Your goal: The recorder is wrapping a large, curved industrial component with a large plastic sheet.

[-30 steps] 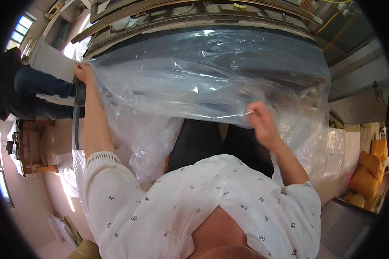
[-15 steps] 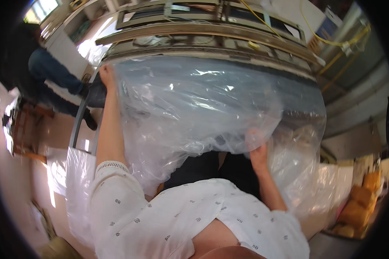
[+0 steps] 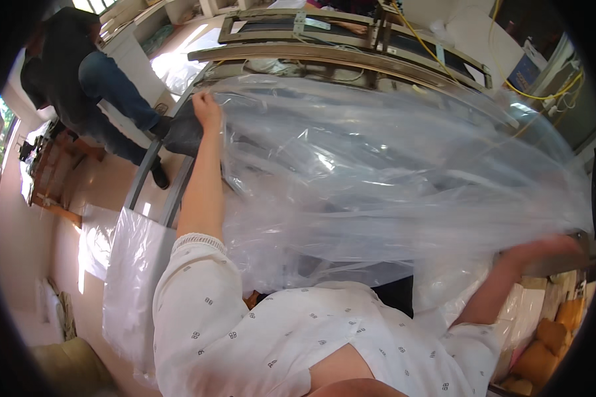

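Clear plastic sheet [image 3: 391,178]: spread wide across a metal frame [image 3: 351,56] at centre. Left hand [image 3: 207,108]: closed on the sheet's far-left edge. Right hand [image 3: 543,248]: under the sheet's right end, grip cannot be told. Another person [image 3: 86,73]: far left.

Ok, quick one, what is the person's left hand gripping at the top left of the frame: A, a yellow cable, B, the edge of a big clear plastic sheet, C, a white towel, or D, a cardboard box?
B: the left hand is closed on the upper left edge of the clear plastic sheet, which spreads across the frame toward the right hand at its lower right.
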A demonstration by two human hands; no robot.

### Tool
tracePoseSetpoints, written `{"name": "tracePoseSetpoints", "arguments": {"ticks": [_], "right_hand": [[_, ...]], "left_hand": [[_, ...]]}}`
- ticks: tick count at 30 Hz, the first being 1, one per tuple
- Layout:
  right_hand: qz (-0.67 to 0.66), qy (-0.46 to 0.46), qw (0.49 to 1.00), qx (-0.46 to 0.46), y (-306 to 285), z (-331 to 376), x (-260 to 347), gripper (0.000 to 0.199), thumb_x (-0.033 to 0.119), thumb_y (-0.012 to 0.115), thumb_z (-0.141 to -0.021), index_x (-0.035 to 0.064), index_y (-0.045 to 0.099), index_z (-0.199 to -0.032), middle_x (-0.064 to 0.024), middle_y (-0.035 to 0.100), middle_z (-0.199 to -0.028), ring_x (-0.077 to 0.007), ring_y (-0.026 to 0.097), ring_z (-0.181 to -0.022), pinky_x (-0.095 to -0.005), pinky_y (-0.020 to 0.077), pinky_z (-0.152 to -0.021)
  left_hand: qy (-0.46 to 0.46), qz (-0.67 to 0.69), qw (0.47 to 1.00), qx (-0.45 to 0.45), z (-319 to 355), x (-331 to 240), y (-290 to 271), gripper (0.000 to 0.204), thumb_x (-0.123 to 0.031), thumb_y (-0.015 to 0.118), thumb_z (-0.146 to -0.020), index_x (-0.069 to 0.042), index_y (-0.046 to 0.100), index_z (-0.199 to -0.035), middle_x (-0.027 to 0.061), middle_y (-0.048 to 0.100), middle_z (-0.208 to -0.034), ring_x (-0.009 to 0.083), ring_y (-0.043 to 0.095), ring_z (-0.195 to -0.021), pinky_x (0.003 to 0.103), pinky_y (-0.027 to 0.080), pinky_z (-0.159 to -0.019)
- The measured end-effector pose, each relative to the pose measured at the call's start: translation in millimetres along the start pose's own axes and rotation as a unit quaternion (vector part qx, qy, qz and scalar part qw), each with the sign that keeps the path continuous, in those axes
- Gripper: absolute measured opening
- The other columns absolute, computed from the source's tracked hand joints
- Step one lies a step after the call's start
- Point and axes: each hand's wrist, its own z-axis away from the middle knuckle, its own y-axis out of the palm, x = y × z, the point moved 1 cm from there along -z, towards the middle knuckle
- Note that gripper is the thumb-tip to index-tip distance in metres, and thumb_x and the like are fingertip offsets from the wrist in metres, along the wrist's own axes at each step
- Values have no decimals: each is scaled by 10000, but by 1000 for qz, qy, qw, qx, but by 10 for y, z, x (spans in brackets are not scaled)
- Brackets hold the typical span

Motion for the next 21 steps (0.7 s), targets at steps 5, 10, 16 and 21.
{"name": "tracePoseSetpoints", "arguments": {"ticks": [5, 10, 16, 21], "right_hand": [[39, 162, 985, -42, 965, 1767, -429, 295, 357, 396, -920, 81, 485, -971, -67, 531, -892, -183, 516, -827, -322, 434, -740], [59, 125, 967, -213, -785, 641, 137, 430, 463, 415, -912, 94, 488, -1119, 46, 405, -707, -66, 378, -580, -228, 367, -553], [661, -184, 594, -419, -3166, -1146, 2390, 478, 335, 431, -880, 60, 437, -1271, -197, 595, -1068, -329, 574, -958, -385, 489, -754], [720, -431, 521, -157, -1692, -1950, 1731, 292, 283, 459, -898, 70, 572, -1062, -119, 576, -1065, -288, 502, -1039, -365, 388, -884]], "left_hand": [[16, -30, 998, 60, -44, 170, 247, 190, -186, 474, -850, -1, 506, -877, 149, 519, -823, 283, 503, -764, 347, 411, -732], [10, -57, 998, 20, -117, 373, -22, 183, -164, 481, -853, 15, 488, -889, 156, 530, -837, 293, 521, -793, 347, 410, -730], [118, -66, 976, 171, 108, -519, 198, 157, -135, 451, -879, 18, 457, -910, 184, 518, -855, 355, 505, -815, 376, 398, -746], [182, -172, 959, 132, -237, 381, -12, 164, -130, 408, -891, 14, 482, -916, 196, 529, -892, 378, 502, -867, 403, 396, -762]]}}
